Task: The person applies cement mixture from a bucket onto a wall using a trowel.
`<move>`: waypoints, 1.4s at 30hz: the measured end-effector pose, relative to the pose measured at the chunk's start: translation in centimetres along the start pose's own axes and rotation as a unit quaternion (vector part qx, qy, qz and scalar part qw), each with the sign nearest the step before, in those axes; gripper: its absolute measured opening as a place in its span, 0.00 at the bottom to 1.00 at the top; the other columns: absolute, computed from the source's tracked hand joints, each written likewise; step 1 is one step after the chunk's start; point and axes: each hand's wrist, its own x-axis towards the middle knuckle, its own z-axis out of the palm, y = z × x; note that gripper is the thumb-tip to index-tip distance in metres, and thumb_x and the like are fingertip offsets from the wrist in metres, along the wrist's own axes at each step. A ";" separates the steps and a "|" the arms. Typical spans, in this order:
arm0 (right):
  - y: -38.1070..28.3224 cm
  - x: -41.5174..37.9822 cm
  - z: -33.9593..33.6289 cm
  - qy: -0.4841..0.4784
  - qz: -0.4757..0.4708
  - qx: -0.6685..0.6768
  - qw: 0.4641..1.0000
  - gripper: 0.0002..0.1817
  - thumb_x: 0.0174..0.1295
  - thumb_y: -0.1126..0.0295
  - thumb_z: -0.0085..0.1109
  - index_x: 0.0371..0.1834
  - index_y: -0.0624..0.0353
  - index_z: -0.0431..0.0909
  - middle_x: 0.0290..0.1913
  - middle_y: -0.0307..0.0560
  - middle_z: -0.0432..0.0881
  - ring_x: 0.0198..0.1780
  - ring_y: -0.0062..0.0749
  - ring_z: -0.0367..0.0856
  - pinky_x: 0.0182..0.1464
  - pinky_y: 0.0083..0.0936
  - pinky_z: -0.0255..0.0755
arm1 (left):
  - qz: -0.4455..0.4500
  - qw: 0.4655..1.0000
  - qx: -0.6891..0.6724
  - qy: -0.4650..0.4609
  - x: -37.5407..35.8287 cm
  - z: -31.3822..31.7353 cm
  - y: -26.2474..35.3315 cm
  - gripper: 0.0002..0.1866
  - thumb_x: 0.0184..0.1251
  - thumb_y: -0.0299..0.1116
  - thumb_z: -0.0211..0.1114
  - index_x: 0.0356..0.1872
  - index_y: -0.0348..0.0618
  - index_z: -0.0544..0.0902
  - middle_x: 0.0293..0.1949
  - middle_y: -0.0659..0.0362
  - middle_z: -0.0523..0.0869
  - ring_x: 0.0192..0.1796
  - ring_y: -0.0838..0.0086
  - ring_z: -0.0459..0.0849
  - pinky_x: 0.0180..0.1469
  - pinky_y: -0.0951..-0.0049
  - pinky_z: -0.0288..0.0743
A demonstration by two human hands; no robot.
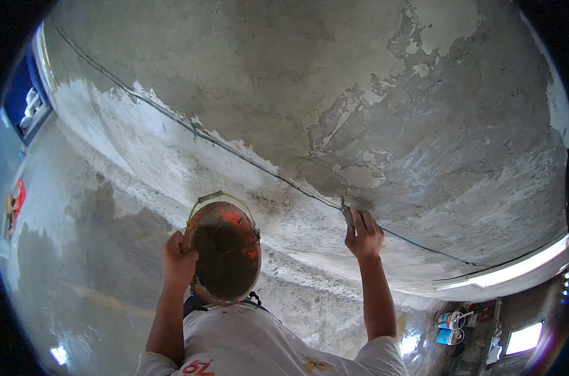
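Note:
My left hand [180, 258] is closed on the rim of an orange-red bucket [237, 218], which is held in front of my chest. Dark grey wet mix [225, 250] coats its inside, and its wire handle [210, 196] stands up at the far side. Stretched out to the rough wall [309, 125], my right hand [364, 237] has its fingers closed around a small greyish thing at the cable line. What that thing is, I cannot make out. A thin dark cable [259, 166] runs slantwise across the wall and passes by my right fingertips.
Peeling pale patches [422, 37] mark the upper wall. On the right a bright strip light [510, 269] is visible, with white and blue buckets [448, 329] below it. A red item [19, 197] lies at far left, under a blue-framed opening [31, 94].

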 end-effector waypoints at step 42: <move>-10.6 -8.9 -5.5 -0.347 0.228 0.421 0.807 0.17 0.68 0.62 0.67 0.54 0.60 0.84 0.43 0.53 0.91 0.43 0.41 0.92 0.47 0.35 0.83 | 0.084 0.994 0.050 -0.049 -2.0 0.8 3.5 0.20 0.41 0.16 0.63 0.25 0.46 0.59 0.26 0.68 0.59 0.30 0.80 0.60 0.33 0.73 0.56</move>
